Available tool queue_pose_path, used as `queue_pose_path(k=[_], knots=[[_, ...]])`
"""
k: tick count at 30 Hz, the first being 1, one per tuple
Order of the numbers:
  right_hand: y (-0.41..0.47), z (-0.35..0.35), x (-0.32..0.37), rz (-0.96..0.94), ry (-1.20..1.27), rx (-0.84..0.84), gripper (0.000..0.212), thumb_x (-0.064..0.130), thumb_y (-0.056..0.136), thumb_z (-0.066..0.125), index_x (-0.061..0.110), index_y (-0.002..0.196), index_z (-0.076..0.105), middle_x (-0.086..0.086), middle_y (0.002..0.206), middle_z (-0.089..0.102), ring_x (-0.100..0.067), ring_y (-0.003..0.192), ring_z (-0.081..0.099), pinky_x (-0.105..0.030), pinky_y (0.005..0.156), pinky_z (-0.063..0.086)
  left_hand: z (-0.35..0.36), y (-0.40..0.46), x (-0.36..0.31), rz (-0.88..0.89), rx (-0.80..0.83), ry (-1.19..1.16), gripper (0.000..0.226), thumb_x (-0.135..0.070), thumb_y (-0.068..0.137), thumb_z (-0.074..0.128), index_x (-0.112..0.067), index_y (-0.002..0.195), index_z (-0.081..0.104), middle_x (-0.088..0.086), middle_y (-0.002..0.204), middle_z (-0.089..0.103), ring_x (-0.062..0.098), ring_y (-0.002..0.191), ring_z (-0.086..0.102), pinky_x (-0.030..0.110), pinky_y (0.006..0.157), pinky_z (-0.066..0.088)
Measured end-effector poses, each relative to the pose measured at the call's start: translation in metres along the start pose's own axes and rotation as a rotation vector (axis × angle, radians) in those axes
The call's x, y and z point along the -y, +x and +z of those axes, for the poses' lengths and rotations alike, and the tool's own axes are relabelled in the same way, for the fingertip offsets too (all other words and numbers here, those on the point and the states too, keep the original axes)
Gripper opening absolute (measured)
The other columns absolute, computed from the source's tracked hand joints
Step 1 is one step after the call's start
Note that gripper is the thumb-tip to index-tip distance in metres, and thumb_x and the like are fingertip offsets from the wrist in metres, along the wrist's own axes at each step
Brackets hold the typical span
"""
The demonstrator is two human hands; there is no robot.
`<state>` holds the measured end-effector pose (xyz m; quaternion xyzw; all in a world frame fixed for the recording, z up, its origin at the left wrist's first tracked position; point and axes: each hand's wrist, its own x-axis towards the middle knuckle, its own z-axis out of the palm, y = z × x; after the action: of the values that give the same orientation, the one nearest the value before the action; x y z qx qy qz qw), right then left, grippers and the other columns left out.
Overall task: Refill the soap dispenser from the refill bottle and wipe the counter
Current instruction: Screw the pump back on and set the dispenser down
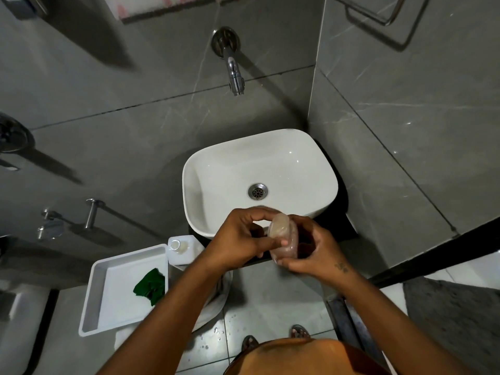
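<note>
A: You've got the soap dispenser [284,239] in both hands, held over the near rim of the sink [194,169] — a sensible spot, I'd judge, since any drip falls into the basin or onto the dark counter [349,226] you'll wipe anyway.

B: How are my hands set on it?

A: Your left hand [238,239] has thumb and fingers curled and pinching its top end; your right hand [315,251] curls round the lower body from the right, fingers wrapped underneath. That looks like a twisting grip to get the top off, though I can't tell whether it has loosened.

B: Which way does it point?

A: Its long axis runs near to far, tipped up toward you, with the rounded top facing the camera.

B: And the rest?

A: The refill bottle [181,250] stands just left of your left wrist, cap apparently off. Left of that, a white tray [92,293] holds the green cloth [150,286] — ready for wiping. The tap [235,74] sticks out from the far wall.
</note>
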<state>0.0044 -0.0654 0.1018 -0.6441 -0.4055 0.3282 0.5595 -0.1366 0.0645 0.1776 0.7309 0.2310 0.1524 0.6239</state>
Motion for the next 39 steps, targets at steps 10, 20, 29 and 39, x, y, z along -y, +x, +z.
queue_pose_path(k=[10,20,29,39], knots=[[0.006,-0.022,0.006,0.049,0.057,0.208,0.082,0.016,0.055,0.093,0.046,0.124,0.06,0.011,0.123,0.069,-0.011,0.113,0.067,-0.023,0.084,0.056,-0.002,-0.003,0.0,0.007,0.078,-0.07,0.021,-0.005,0.077,0.085,-0.018,0.093,0.08,0.035,0.086,0.07,0.018,0.042,0.042,0.027,0.049,0.039],[0.017,-0.056,0.018,0.2,0.256,0.656,0.086,-0.015,0.063,0.077,0.03,0.134,0.057,0.004,0.134,0.063,-0.015,0.128,0.056,-0.028,0.098,0.049,0.004,-0.014,0.004,0.113,0.239,0.145,0.072,-0.001,0.067,0.093,-0.01,0.132,0.065,-0.002,0.119,0.072,0.014,0.106,0.07,0.039,0.084,0.059],[0.006,-0.064,-0.022,0.383,0.638,0.219,0.059,-0.003,0.072,0.075,0.003,0.128,0.056,-0.013,0.124,0.064,-0.025,0.114,0.063,-0.04,0.09,0.055,0.03,0.008,0.035,0.075,0.008,0.157,0.056,-0.035,0.063,0.094,-0.044,0.113,0.07,-0.01,0.108,0.076,0.012,0.099,0.074,0.044,0.085,0.061],[0.002,-0.058,-0.094,0.746,0.611,-0.648,0.035,0.034,0.097,0.059,0.012,0.123,0.067,-0.013,0.121,0.069,-0.029,0.114,0.064,-0.048,0.104,0.049,0.138,0.08,0.119,-0.007,-0.128,0.374,0.034,-0.037,0.082,0.075,-0.035,0.114,0.064,-0.008,0.106,0.076,0.01,0.099,0.072,0.029,0.086,0.058]])
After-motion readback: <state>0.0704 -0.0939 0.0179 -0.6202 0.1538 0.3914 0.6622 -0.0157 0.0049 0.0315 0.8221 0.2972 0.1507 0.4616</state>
